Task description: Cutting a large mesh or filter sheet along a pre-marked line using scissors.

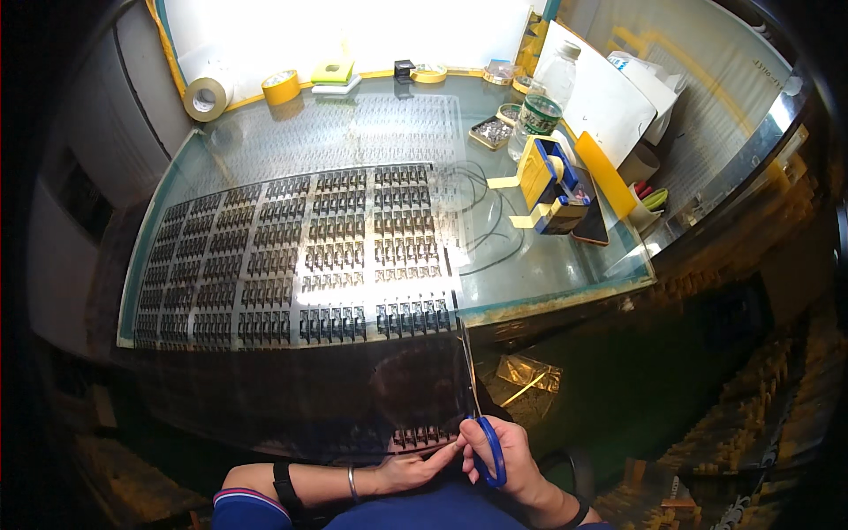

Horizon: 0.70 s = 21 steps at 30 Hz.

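A large film sheet point(311, 231) printed with rows of dark patterns lies on the glass-topped table and hangs over its front edge toward my body. My right hand point(511, 458) is closed round the blue handles of a pair of scissors point(491, 452). Their long blades point away from me along the right edge of the sheet; the tips are near the table's front edge. My left hand point(411, 471) grips the hanging sheet at its near edge, beside its right corner. The fingers' far side is partly hidden, close to my right hand.
On the table's right stand a blue tape dispenser point(545, 177), a clear bottle point(535, 115), and a phone point(594, 221). Tape rolls point(281, 87) and a yellow-green pad point(332, 71) line the back edge. A plastic bag point(530, 373) lies below the table's front.
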Tool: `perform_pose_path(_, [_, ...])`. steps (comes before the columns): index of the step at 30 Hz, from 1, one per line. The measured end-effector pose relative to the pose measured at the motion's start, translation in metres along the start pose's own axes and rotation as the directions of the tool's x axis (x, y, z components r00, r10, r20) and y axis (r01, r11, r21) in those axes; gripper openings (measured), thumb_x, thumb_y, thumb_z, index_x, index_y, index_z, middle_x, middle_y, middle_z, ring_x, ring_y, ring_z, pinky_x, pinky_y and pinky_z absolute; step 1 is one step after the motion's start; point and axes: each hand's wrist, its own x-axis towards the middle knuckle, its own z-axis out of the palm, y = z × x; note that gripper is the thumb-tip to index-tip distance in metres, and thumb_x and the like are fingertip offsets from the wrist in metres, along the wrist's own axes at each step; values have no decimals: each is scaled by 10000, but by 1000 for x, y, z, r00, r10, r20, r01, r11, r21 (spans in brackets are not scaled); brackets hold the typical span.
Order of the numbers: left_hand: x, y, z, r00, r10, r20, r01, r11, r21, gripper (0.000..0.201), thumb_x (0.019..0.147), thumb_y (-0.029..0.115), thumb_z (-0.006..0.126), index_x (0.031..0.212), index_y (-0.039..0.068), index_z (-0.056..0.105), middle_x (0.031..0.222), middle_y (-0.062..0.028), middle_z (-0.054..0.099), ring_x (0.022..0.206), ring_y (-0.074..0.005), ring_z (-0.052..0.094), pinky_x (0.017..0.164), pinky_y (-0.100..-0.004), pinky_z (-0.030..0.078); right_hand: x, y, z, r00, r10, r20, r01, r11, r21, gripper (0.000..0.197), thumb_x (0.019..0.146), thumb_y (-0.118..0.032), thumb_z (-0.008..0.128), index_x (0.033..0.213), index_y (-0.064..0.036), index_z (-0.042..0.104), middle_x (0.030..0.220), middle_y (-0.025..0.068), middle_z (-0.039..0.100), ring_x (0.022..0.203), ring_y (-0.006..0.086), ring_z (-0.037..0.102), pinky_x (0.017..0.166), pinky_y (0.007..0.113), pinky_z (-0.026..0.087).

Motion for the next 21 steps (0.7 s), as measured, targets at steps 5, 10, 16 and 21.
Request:
perform_pose_path(5, [0, -14, -1, 997, 75, 0, -75, 997, 36, 290, 909, 85, 433, 1166, -30, 502, 1074, -104, 583, 1002, -148, 546, 844, -239, 433, 0, 2, 2, 999, -7, -53, 2, 997, -82, 368, 842, -365, 575, 711, -22, 566, 536, 12, 515, 432, 52, 486, 399, 183, 384])
perform_pose_path(10, [-5, -6, -7, 959, -271, 88, 274, 793, -544, 233, 905, 128, 462, 1066, -6, 565, 943, -69, 616, 868, -118, 576, 747, -222, 459, -3, -1, 3, 998, -50, -37, 43, 987, -155, 357, 842, -343, 583, 695, -17, 564, 509, 13, 514, 416, 56, 488, 383, 190, 374])
perform_pose_path(16, [18, 73, -27, 936, 24, -352, -61, 994, -93, 189, 841, 125, 584, 973, -8, 613, 762, -56, 617, 630, -99, 576, 564, -223, 482, -1, 14, -8, 994, -105, -11, 99, 964, -247, 296, 816, -273, 633, 689, -17, 553, 561, 12, 518, 456, 54, 496, 403, 202, 380])
perform_pose_path(21, [18, 70, -38, 915, -12, -404, -89, 969, -232, 184, 819, 150, 621, 905, -13, 616, 734, -64, 603, 575, -101, 562, 492, -226, 469, 8, 33, -34, 989, 68, 132, -11, 920, -391, 272, 806, -279, 645, 747, -24, 570, 573, 2, 512, 480, 54, 482, 441, 201, 380])
